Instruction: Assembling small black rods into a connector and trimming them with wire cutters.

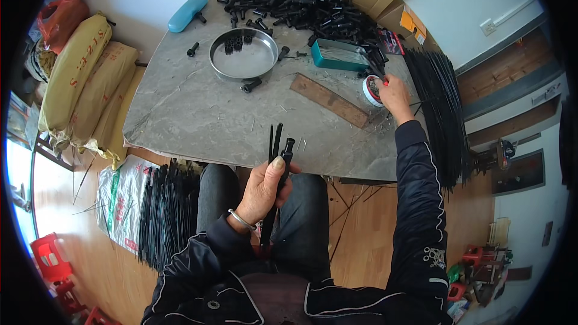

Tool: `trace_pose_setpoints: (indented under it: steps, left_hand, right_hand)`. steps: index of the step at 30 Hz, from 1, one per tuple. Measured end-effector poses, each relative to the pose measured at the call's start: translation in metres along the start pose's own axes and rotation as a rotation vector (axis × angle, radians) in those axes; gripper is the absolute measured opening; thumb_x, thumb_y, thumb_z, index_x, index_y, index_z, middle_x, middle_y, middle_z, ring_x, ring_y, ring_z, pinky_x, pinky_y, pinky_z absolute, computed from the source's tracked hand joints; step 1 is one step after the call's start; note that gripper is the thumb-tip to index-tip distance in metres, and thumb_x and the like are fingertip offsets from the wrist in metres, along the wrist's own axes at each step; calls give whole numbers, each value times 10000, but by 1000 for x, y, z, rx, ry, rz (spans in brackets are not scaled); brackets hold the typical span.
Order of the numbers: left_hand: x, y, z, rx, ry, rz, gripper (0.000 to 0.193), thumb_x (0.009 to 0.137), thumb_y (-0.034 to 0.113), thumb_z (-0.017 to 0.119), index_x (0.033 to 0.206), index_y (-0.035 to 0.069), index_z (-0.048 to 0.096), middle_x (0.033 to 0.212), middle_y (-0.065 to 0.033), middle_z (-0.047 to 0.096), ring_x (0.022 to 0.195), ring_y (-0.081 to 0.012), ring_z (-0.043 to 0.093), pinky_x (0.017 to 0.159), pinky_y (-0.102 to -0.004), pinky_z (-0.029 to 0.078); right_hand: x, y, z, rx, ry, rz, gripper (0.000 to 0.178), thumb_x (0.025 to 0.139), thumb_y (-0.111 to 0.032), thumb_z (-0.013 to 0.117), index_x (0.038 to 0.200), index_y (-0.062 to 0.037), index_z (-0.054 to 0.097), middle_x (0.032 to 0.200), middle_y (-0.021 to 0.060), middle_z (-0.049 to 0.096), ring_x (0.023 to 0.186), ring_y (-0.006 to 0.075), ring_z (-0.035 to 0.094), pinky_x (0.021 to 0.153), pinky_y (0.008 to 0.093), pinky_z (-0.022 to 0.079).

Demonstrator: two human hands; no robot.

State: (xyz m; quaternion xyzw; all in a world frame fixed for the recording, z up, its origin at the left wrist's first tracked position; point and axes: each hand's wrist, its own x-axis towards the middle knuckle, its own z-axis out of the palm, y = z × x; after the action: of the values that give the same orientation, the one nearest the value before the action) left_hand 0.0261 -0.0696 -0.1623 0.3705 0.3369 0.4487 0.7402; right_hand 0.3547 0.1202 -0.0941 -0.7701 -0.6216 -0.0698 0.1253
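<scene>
My left hand (265,183), with a bracelet at the wrist, is closed above my lap at the table's front edge. It grips a black flanged plastic tube (287,150) together with slim black rods (274,138), whose ends point up beside the thumb. My right hand (395,97) reaches to the right side of the table. Its fingers are closed together at a round white tub (372,91) with small bits inside. Something red shows by the fingertips, next to a dark tool-like piece; what the fingers pinch is hidden.
On the grey table (180,99) lie a round metal pan (247,60) with black pieces, a teal box (338,54) of thin metal pins, a wooden strip (329,100), a heap of black tubes (301,9) and blue-handled pliers (189,12). Black rod bundles (168,210) stand beside my legs.
</scene>
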Motion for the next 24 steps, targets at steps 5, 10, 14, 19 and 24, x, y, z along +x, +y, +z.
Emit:
trace_pose_setpoints:
  steps: [5, 10, 14, 19, 24]
  left_hand:
    - [-9, -1, -1, -12, -3, 4, 525, 980, 503, 418, 1001, 2, 576, 590, -16, 481, 468, -83, 413, 447, -234, 344]
    - [-29, 6, 14, 31, 43, 139, 488, 995, 452, 415, 1028, -4, 585, 708, -3, 536, 541, -66, 469, 473, -213, 371]
    - [-50, 22, 28, 81, 106, 233, 449, 1003, 408, 428, 1103, -4, 576, 826, -7, 567, 566, -54, 478, 480, -207, 384]
    - [-59, 17, 35, 54, 76, 289, 488, 989, 450, 441, 1120, -7, 551, 803, -23, 603, 531, -48, 459, 462, -201, 382]
    - [-67, 17, 37, 89, 87, 331, 489, 987, 455, 443, 1106, -5, 558, 825, -32, 619, 544, -47, 473, 460, -202, 382]
  right_hand:
    - [-18, 12, -11, 463, -50, 55, 237, 862, -229, 627, 841, 6, 615, 729, 104, 628, 683, 223, 614, 643, 353, 479]
    - [-139, -51, -53, 1738, -699, 72, 229, 889, -238, 646, 771, -88, 520, 670, -5, 428, 610, 105, 423, 598, 273, 371]
    - [-228, -98, -41, 1798, -725, 108, 270, 882, -286, 661, 779, -69, 538, 677, 3, 451, 620, 119, 438, 603, 291, 380]
    - [-277, -127, -40, 1842, -663, 111, 237, 922, -276, 624, 941, -44, 580, 749, 9, 558, 634, 97, 504, 569, 239, 401]
    - [-292, -140, -56, 1771, -581, 114, 258, 947, -270, 586, 1027, -25, 604, 734, 12, 581, 601, 103, 552, 528, 221, 391]
